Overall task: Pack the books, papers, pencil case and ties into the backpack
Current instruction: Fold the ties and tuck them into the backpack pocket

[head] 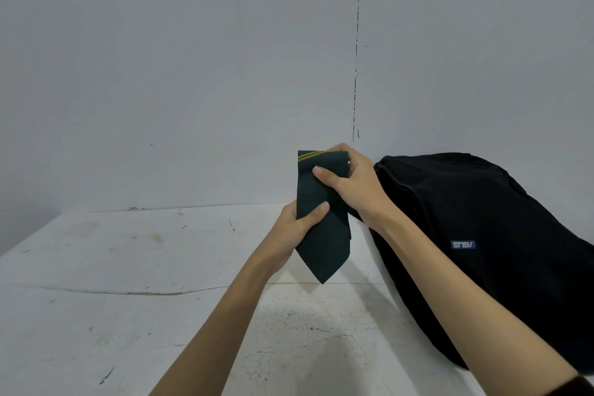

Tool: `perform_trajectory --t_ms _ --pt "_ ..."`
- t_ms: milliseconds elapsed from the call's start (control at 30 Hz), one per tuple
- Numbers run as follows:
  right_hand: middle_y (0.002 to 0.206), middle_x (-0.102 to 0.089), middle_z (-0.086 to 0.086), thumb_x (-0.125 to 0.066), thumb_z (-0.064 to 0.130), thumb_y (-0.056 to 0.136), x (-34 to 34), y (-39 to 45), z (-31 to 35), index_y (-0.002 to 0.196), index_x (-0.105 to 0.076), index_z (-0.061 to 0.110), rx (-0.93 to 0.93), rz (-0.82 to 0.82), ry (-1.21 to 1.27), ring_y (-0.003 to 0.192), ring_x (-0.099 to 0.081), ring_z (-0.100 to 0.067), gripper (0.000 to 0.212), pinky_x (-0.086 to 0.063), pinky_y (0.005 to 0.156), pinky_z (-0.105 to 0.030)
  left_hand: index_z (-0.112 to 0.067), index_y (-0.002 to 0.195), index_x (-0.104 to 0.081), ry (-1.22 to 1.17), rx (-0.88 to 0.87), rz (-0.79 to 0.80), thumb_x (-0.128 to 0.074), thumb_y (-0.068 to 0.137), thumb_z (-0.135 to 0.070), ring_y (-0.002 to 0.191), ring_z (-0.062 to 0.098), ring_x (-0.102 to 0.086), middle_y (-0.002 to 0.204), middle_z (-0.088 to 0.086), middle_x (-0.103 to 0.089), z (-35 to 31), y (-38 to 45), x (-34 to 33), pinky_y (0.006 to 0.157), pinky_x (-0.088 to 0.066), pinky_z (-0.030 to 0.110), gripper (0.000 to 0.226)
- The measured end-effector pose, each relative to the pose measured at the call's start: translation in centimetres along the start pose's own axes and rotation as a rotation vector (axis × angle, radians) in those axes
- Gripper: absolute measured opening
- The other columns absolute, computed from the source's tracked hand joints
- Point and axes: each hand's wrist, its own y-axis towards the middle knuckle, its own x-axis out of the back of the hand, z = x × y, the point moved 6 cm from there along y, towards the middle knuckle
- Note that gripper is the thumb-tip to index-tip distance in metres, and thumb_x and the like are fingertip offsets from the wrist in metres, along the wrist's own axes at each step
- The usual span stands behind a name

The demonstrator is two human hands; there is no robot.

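Observation:
A folded dark green tie (324,238) with two thin yellow stripes near its top is held upright above the table, its pointed tip hanging down. My left hand (295,228) grips its left edge at mid-height, thumb across the front. My right hand (345,183) grips the tie's upper part, thumb on the front and fingers curled behind. The black backpack (475,235) lies on its side at the right, its zipped edge just behind my right hand and a small blue label on its front. No books, papers or pencil case show.
A worn white table (128,299) with scuffs and a long crack spreads below and to the left. A plain grey wall (193,74) stands close behind, with a vertical seam above the backpack.

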Motion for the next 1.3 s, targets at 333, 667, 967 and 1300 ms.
perform_trajectory --t_ms 333,667,967,1300 --pt "0.083 -0.064 -0.003 -0.069 0.008 0.084 -0.1 0.5 -0.7 0.082 -0.055 0.015 -0.046 -0.06 0.066 0.082 -0.062 -0.017 0.016 -0.053 0.068 -0.029 -0.022 0.104 -0.06 0.02 0.092 0.023 -0.071 0.081 -0.015 0.094 0.014 -0.065 0.099 -0.003 -0.069 1.8 0.4 0.3 0.078 -0.054 0.025 0.026" --pt "0.087 -0.065 -0.005 -0.068 0.008 0.084 -0.8 0.7 0.0 0.085 -0.056 0.015 -0.008 0.022 0.043 0.088 -0.062 -0.019 0.014 -0.053 0.079 -0.039 -0.02 0.105 -0.061 -0.066 0.111 0.088 -0.074 0.073 -0.014 0.095 0.023 -0.065 0.097 0.004 -0.071 1.9 0.9 -0.4 0.09 -0.053 0.04 0.035" --pt "0.087 -0.063 -0.007 -0.07 0.009 0.083 -0.7 0.9 0.3 0.084 -0.056 0.014 -0.004 0.057 0.026 0.087 -0.061 -0.022 0.015 -0.052 0.082 -0.045 -0.025 0.102 -0.057 -0.079 0.126 0.078 -0.069 0.082 -0.007 0.091 0.014 -0.062 0.096 -0.004 -0.066 1.4 0.6 -0.1 0.08 -0.053 0.028 0.03" --pt "0.084 -0.064 -0.003 -0.068 0.008 0.084 -0.2 1.0 0.5 0.083 -0.055 0.015 0.004 -0.028 0.024 0.083 -0.062 -0.017 0.015 -0.054 0.074 -0.035 -0.026 0.109 -0.058 -0.029 0.067 0.127 -0.065 0.087 -0.015 0.101 0.016 -0.065 0.105 -0.002 -0.072 1.0 0.2 -0.3 0.09 -0.052 0.032 0.026"
